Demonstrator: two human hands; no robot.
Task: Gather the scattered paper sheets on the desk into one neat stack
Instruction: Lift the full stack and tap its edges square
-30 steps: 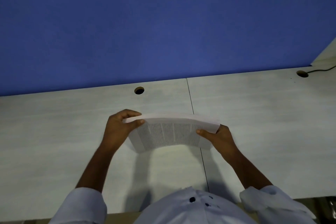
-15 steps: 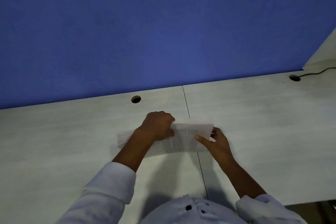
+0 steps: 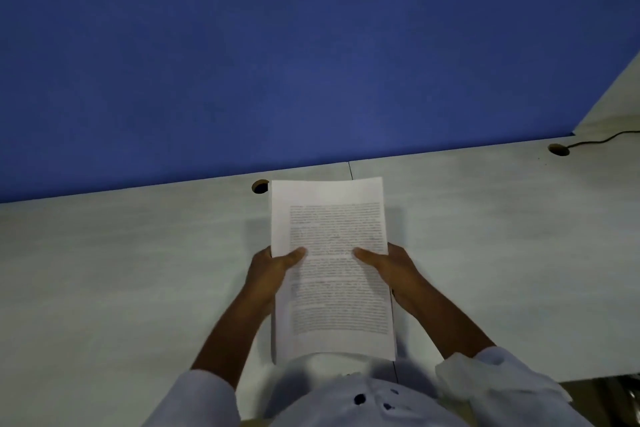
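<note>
A stack of white printed paper sheets (image 3: 330,229) is held upright-facing me, long side running away from me, above the pale desk (image 3: 121,253). My left hand (image 3: 268,276) grips its left edge with the thumb lying on the printed face. My right hand (image 3: 394,270) grips the right edge the same way, thumb on top and fingers hidden behind the sheets. The edges of the sheets look aligned. No other loose sheets show on the desk.
A blue partition wall (image 3: 277,45) rises at the back of the desk. Two round cable holes (image 3: 259,186) (image 3: 558,149) sit near the back edge, with a dark cable (image 3: 602,139) leading from the right one. A seam (image 3: 350,170) divides the desktop.
The stack has been turned from lying sideways and low on the desk to a lengthwise hold with the printed face toward me. My left hand shifted from on top to the left edge.
</note>
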